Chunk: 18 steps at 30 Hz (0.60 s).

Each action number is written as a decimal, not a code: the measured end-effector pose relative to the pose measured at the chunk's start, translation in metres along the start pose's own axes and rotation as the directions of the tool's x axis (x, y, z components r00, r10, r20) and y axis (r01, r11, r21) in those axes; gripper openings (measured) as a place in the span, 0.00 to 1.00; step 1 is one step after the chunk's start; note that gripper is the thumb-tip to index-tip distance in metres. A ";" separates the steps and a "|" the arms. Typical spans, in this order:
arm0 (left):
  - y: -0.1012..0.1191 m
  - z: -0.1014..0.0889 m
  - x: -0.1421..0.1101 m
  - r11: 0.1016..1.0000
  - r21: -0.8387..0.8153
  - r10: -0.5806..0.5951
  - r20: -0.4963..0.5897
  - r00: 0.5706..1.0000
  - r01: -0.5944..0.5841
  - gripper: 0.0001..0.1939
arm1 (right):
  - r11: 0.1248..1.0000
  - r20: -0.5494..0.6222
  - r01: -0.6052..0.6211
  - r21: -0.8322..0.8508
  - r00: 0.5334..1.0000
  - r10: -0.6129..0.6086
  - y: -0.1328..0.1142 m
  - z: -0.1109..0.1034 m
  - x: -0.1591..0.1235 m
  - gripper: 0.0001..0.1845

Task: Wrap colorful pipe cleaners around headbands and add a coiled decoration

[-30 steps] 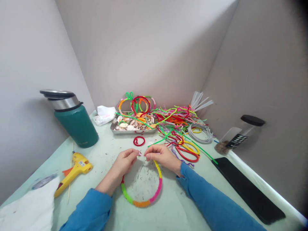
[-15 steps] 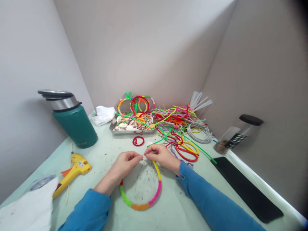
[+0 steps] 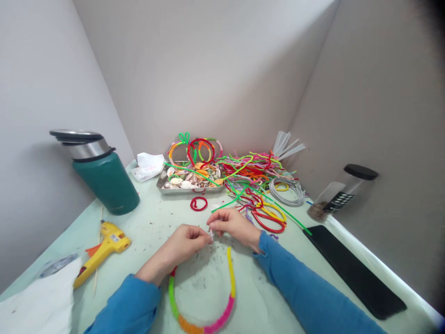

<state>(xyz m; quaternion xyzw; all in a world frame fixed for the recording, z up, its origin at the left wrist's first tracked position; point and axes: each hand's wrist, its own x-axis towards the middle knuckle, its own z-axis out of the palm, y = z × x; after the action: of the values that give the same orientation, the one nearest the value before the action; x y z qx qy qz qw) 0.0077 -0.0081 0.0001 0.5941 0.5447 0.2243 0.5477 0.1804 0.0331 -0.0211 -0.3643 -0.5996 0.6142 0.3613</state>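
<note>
My left hand (image 3: 184, 243) is closed in a pinch, with a small pale scrap (image 3: 211, 234) at its fingertips. Bent over it from the other side, my right hand (image 3: 232, 226) has its thumb and fingers closed on the scrap's upper end; what the scrap is made of is too small to tell. Below both hands a hoop wrapped in fuzzy coloured stems (image 3: 222, 320) lies on the table, in red, green, orange, pink and yellow. Its yellow end stands free, and the part near the red end is hidden by my left hand.
A yellow glue gun (image 3: 104, 250) and a teal bottle (image 3: 107, 181) are at left. Behind stands a metal tray (image 3: 191, 190) of shells, beside piled pipe cleaners (image 3: 250, 167). A black strip (image 3: 358, 273) and a clear jar (image 3: 344, 195) are at right.
The hoop has slid toward me, away from my right hand, and its yellow end now lies apart from the fingers. My left hand has shifted slightly right and down; the pale scrap shows more.
</note>
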 end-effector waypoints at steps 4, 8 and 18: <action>-0.003 0.001 0.001 0.999 0.031 -0.015 0.003 1.000 0.015 0.14 | 0.991 -0.054 0.057 -0.119 0.997 -0.064 -0.004 0.009 0.000 0.07; -0.001 0.000 0.001 1.000 -0.019 -0.021 0.021 1.000 0.021 0.16 | 0.969 -0.083 0.185 -0.163 0.976 -0.200 -0.008 0.015 -0.003 0.05; 0.005 -0.002 0.000 0.984 -0.165 -0.068 -0.013 0.998 0.065 0.18 | 0.911 -0.098 0.258 -0.321 0.948 -0.303 -0.009 0.011 -0.004 0.05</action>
<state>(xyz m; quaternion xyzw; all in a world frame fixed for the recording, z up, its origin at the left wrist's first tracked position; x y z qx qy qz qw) 0.0081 -0.0068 0.0051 0.5263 0.5490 0.2554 0.5970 0.1728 0.0246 -0.0119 -0.3691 -0.7051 0.4282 0.4281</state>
